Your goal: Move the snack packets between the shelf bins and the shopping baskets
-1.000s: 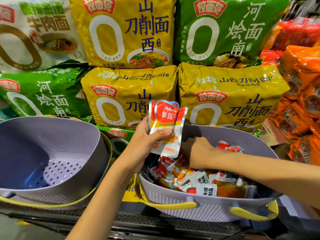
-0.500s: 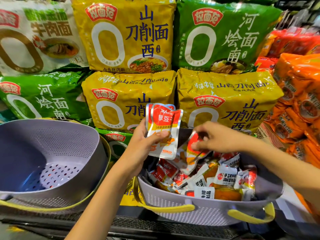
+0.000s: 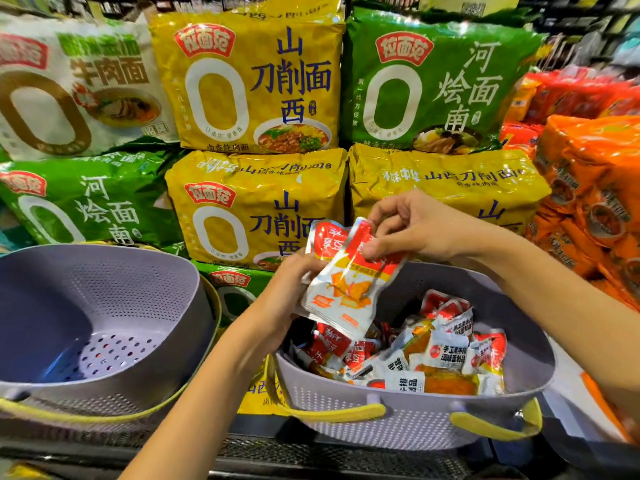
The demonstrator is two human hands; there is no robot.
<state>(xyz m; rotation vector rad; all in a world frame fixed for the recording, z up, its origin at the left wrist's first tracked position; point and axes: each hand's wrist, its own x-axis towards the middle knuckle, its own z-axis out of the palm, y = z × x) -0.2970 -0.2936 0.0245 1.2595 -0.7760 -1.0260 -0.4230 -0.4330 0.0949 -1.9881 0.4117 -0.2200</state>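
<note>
Left basket: a lilac perforated basket (image 3: 166,306) with a yellow handle stands at the near left, its holed floor in plain sight.
Left hand: the left hand (image 3: 287,292) is raised over the gap between the two baskets, fingers curled round the held packets (image 3: 323,237), a small stack of red-and-white snack sachets.
Front packet: the front packet (image 3: 346,289) lies tilted on top of that stack, above the right basket's far-left corner.
Right hand: the right hand (image 3: 412,226) pinches the front packet's red top end between thumb and fingertips.
Right basket: a second lilac basket (image 3: 398,427) at the near right holds a heap of loose packets (image 3: 446,351).
Behind: noodle multipacks (image 3: 249,84) fill the shelf, with orange packs (image 3: 588,188) at the far right.
Step in hand: likely gathering sachets from the right basket into the left hand, one being added now.
Next move: the left hand must close on the new packet before the right lets go; then either another pick, or carrying the stack left without it fanning apart.
</note>
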